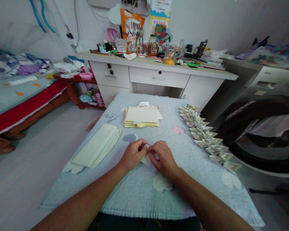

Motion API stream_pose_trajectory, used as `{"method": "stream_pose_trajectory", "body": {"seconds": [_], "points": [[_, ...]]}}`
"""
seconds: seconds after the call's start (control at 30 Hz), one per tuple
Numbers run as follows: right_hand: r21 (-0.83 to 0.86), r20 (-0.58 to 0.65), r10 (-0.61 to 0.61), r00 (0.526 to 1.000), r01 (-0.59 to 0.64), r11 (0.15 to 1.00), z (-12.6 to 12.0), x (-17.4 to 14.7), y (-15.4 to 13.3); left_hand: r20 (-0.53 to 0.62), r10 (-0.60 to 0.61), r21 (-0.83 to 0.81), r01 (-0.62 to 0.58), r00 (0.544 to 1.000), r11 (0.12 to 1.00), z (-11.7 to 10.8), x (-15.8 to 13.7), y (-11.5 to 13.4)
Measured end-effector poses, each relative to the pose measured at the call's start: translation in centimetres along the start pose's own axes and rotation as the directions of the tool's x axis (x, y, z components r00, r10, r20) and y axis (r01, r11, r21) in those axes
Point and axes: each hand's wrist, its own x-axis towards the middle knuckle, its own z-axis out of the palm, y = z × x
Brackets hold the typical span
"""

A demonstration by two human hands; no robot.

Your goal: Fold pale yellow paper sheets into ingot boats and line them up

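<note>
A small piece of folded white paper [146, 160] is pinched between both hands above the middle of the cloth-covered table [125, 195]. My left hand [135, 154] grips its left side with thumb and fingers closed. On the other side, my right hand [164, 157] pinches the top right part, and its fingers hide some of the folds. Just beyond the hands lies a stack of cream and yellow paper sheets [142, 115]. Long pale green sheets [96, 146] lie in a pile to the left. Rows of folded paper boats [204, 134] line the table's right side.
Behind the table stands a white desk [159, 78] crowded with jars, an orange bag [132, 30] and a pink clock [112, 34]. A bed [19, 93] is at the left. A washing machine [267, 83] stands close to the table's right edge.
</note>
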Motion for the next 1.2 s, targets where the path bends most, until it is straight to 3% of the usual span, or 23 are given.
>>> {"method": "stream_pose_trajectory", "body": {"seconds": [0.17,0.37,0.57,0.97,1.2], "points": [[-0.022,0.002,0.004,1.0,-0.004,1.0,-0.02,-0.12,0.15,0.012,0.011,-0.082,-0.01,1.0,0.997,-0.19,-0.06,0.41],[-0.043,0.015,-0.02,1.0,0.02,0.999,-0.1,-0.15,0.27,0.031,-0.108,-0.283,0.112,0.994,0.953,-0.21,0.0,0.5],[-0.035,-0.004,-0.031,0.999,0.031,0.999,-0.32,-0.15,0.28,0.008,-0.185,-0.37,0.175,0.983,0.913,-0.33,-0.01,0.69],[-0.055,-0.046,-0.082,0.996,0.079,0.995,-0.35,-0.18,0.37,0.034,-0.236,-0.467,0.224,0.971,0.856,-0.55,-0.03,0.62],[-0.101,-0.025,-0.1,0.995,0.097,0.99,-0.3,-0.25,0.51,0.028,-0.228,-0.455,0.216,0.973,0.864,-0.56,-0.06,0.78]]}}
